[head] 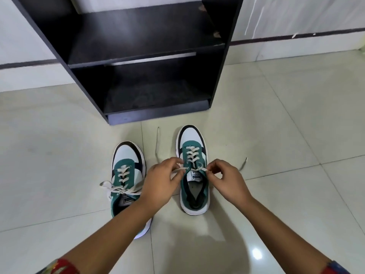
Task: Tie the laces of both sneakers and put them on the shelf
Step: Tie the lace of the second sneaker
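Note:
Two green, white and black sneakers stand on the tiled floor, toes pointing at the shelf. The left sneaker [126, 165] has its white laces tied in a bow near the tongue. The right sneaker [194, 155] has loose laces. My left hand [160, 182] pinches the left lace [158, 143], whose free end trails up across the floor. My right hand [227, 180] pinches the right lace [243, 164], whose end lies on the floor to the right. Both hands hover over the right sneaker's opening. My left forearm covers the left sneaker's heel.
A black open shelf unit [146, 54] stands right behind the sneakers, with a middle board and a lower compartment, both bare. White walls with a dark skirting line run behind it. Pale floor tiles spread on both sides.

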`<action>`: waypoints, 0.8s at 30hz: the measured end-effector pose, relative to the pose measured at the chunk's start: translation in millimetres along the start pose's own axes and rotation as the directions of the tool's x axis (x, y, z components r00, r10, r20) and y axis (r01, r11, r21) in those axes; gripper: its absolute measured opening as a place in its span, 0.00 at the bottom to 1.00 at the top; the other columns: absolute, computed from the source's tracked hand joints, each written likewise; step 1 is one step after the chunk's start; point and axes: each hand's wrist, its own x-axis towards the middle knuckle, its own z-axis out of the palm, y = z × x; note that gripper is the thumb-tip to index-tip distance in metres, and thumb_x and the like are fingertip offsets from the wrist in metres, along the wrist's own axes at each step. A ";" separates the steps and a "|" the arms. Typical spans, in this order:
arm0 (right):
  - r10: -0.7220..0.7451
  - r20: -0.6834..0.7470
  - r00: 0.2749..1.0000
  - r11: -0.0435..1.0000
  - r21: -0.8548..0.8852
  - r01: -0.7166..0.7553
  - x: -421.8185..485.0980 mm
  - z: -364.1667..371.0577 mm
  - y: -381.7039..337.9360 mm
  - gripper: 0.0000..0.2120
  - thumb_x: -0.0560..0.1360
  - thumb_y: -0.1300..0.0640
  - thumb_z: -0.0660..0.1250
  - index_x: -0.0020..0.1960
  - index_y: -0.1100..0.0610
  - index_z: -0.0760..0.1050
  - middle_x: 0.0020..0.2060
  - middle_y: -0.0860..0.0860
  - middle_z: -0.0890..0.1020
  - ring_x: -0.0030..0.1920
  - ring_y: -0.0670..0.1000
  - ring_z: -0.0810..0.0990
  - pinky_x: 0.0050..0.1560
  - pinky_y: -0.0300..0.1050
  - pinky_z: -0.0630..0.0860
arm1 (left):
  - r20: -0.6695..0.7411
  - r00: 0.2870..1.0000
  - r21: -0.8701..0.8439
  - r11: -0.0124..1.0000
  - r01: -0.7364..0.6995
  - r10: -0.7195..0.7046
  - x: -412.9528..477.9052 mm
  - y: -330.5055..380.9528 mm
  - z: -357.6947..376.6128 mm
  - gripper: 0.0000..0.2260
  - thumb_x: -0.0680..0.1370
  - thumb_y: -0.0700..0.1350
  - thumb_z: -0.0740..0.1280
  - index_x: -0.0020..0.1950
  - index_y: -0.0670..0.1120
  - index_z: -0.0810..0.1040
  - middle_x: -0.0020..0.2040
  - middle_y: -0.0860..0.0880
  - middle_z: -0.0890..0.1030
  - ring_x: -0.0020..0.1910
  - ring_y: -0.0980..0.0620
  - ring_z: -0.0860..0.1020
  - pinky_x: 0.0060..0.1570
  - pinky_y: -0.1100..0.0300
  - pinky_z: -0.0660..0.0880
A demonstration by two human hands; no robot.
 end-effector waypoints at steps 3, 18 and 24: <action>-0.041 0.004 0.999 0.999 0.016 0.041 2.8 -0.9 -5.3 0.04 0.71 0.54 0.70 0.45 0.51 0.81 0.37 0.44 0.83 0.41 0.42 0.79 0.42 0.34 0.72 | -0.021 1.000 -0.040 0.999 0.010 -0.010 5.6 4.9 -4.1 0.08 0.74 0.48 0.68 0.52 0.51 0.82 0.44 0.54 0.81 0.42 0.58 0.78 0.43 0.70 0.69; 0.147 -0.011 0.989 0.978 -0.146 -0.147 -3.7 -27.9 19.0 0.07 0.77 0.56 0.62 0.41 0.54 0.73 0.42 0.52 0.82 0.46 0.54 0.78 0.42 0.47 0.69 | -0.031 0.999 0.445 0.895 -0.026 0.044 -2.0 -39.7 -19.5 0.04 0.73 0.42 0.69 0.38 0.44 0.78 0.38 0.48 0.80 0.35 0.44 0.79 0.48 0.52 0.72; 0.161 -0.009 0.987 0.967 -0.198 -0.159 -10.3 -24.1 27.7 0.07 0.76 0.54 0.63 0.40 0.54 0.72 0.40 0.52 0.80 0.44 0.55 0.78 0.42 0.48 0.71 | 0.016 1.000 0.479 0.878 0.015 -0.026 0.0 -44.5 -19.0 0.06 0.75 0.43 0.65 0.39 0.46 0.78 0.39 0.48 0.80 0.40 0.44 0.79 0.58 0.46 0.68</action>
